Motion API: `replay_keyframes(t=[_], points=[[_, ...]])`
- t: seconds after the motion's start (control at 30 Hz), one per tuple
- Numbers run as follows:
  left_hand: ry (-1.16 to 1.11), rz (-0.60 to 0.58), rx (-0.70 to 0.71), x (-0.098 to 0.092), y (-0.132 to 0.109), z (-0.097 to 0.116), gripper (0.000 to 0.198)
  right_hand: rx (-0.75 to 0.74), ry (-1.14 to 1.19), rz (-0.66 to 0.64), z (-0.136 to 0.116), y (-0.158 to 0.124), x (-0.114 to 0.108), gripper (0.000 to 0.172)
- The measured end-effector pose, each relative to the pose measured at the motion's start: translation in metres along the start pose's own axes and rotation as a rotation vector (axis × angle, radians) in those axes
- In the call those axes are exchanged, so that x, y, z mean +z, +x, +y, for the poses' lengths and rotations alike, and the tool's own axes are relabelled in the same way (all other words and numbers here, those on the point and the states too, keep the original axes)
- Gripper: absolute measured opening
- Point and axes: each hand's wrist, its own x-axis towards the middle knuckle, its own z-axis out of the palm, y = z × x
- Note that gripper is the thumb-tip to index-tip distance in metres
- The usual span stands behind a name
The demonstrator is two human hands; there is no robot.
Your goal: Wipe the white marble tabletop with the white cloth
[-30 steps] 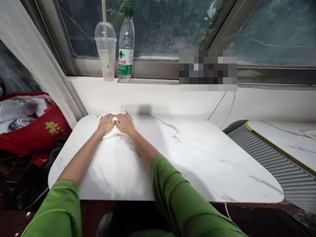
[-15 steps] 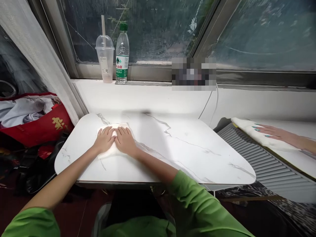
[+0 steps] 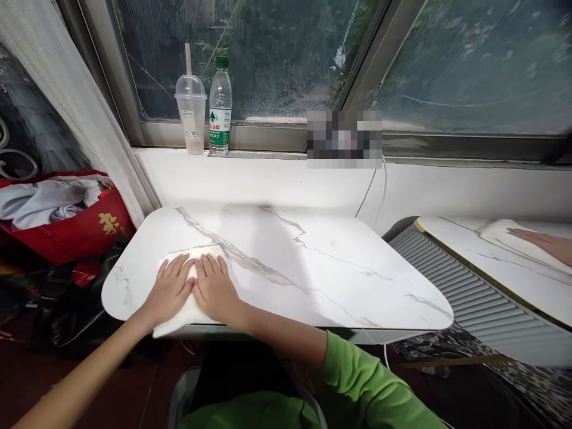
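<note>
A white cloth [image 3: 196, 313] lies flat on the left part of a white marble-patterned table [image 3: 339, 274]. One corner of it hangs over the table's front edge. My left hand [image 3: 170, 289] presses on the cloth, palm down with the fingers stretched out. Beside it, my right hand [image 3: 217, 289] rests flat on the same cloth, fingers extended forward and the thumbs close together. Part of the cloth is hidden under both hands.
On the window ledge stand a plastic cup with a straw [image 3: 191, 116] and a water bottle [image 3: 220, 110]. A red bag of clothes [image 3: 84, 214] is at the left. Far right, another person's hand [image 3: 543, 243] rests on a white cloth [image 3: 500, 231] on a second table.
Both my hands and the cloth have slid toward me and slightly left, to the front edge. The other person's hand and cloth have moved right.
</note>
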Motion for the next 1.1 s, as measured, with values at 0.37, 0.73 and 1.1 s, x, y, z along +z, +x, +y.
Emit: replay_keyframes(t=[0.37,0.73,1.1], points=[[0.01,0.089,-0.081,-0.012,-0.054,-0.058,0.054,-0.135,0.069,-0.108,-0.054,0.025,0.008,0.062],[-0.02,0.08,-0.125,-0.028,0.017,-0.12,0.052,-0.144,0.158,-0.053,-0.035,0.118,0.036,0.048],[-0.017,-0.005,-0.135,-0.018,0.15,-0.144,0.054,-0.018,0.107,-0.015,0.038,0.208,0.052,0.043]])
